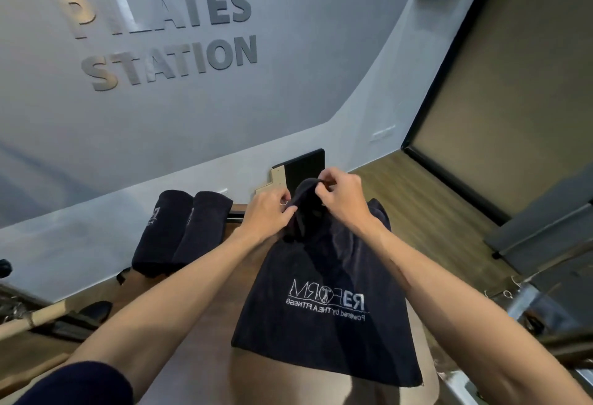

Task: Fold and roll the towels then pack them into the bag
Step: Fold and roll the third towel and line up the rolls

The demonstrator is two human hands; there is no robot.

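A dark navy towel (324, 295) with a white printed logo hangs spread in front of me, its lower edge over a tan padded surface (288, 382). My left hand (268, 212) and my right hand (341, 194) both pinch its bunched top edge, close together and held up. Two rolled dark towels (179, 231) lie side by side to the left, near the wall. No bag is in view.
A grey wall with large raised letters (167, 35) rises straight ahead. A black board (305, 167) leans at its base. A wooden bar (35, 318) and metal frame parts lie at left, and a metal frame (526, 298) at right over wood flooring.
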